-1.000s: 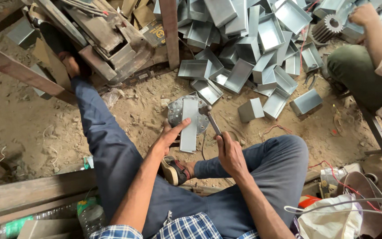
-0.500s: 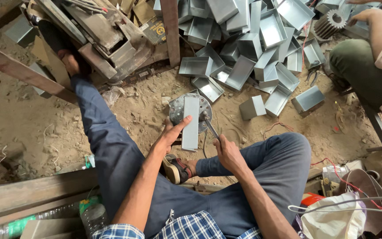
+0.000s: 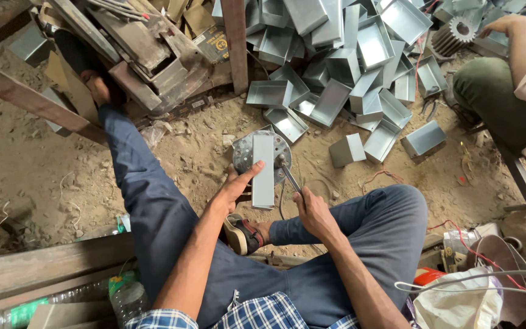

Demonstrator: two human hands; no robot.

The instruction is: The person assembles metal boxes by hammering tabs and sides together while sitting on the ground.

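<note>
Head view, looking straight down: person sitting on a dirt floor [image 3: 44, 176], one leg stretched toward the upper left, the other folded. Dead center there's a long folded sheet-metal piece [image 3: 263, 170] lying across a round perforated metal disc [image 3: 246, 152]. The left hand [image 3: 234, 189] is spread fairly flat, fingers pressing on the left edge of that metal piece. The right hand [image 3: 313, 210] is wrapped tight around a hammer [image 3: 286, 173], whose head sits on the disc just right of the piece. Upper middle to right is a big heap of grey metal trays [image 3: 348, 67]. Upper left is scrap metal [image 3: 141, 49]. Another person's arm [image 3: 522, 45] reaches in at the upper right.
</note>
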